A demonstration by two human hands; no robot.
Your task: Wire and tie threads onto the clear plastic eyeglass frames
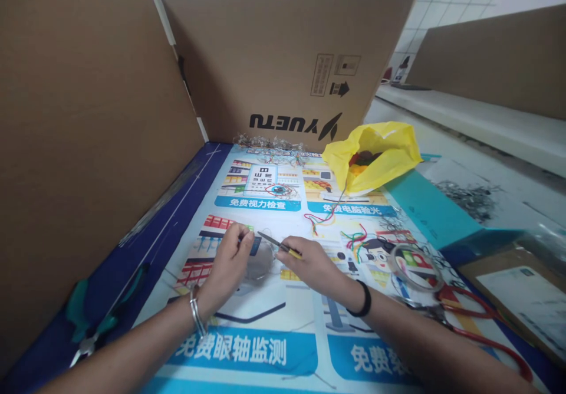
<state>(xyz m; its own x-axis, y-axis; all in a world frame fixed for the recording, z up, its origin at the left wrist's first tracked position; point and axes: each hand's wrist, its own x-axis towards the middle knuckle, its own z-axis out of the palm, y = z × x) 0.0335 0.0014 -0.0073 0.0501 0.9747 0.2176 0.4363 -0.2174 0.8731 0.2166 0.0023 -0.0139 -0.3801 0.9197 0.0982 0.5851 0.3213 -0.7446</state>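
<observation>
Gripping a slim dark tool [276,243] with a yellow handle, the right hand [305,258] is on the near side of the yellow bag [389,170], to its left; its fingers are closed around the handle. The tool's tip points at the left hand [236,243] — farther left of the bag — whose thumb and forefinger are pinched together. Whether they hold anything cannot be told.

Coloured threads [357,242] lie just in front of the bag. Tangled wires [269,144] lie to its left, at the foot of the cardboard [274,52] behind it. In front of the bag, toward the right, a clear ring [435,283] lies near red-handled scissors [451,301]. Pliers [88,344] lie well apart from the bag — far left, near side.
</observation>
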